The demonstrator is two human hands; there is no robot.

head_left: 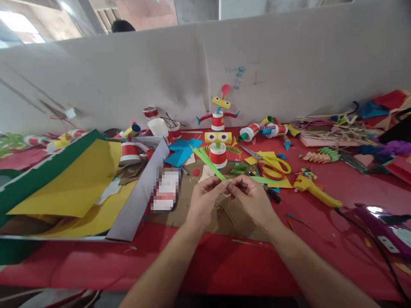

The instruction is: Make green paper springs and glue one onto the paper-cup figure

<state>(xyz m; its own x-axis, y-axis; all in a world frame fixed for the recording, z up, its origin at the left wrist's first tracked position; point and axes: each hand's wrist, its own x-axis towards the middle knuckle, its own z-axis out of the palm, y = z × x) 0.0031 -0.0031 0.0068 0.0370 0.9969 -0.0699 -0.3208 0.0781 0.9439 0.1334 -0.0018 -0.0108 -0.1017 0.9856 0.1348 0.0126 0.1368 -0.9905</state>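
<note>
Both hands meet over the brown cardboard [189,201], pinching bright green paper strips [210,161] where they join. My left hand [205,197] is closed on the strips, which fan out up and to the left. My right hand [252,197] pinches the same joint, and another green length runs off to the right behind its fingers. Just beyond stands a red and white paper-cup figure [218,156] with a yellow roll head, two eyes and folded green arms. Coiled green paper springs [239,169] lie beside it.
A finished cup figure [218,122] stands against the white partition [144,77]. Yellow-handled scissors [279,164], red-handled scissors [272,172] and a yellow glue gun [316,192] lie on the right. A box [136,205] of yellow paper is at left, beside a blurred phone-like rectangle [165,190].
</note>
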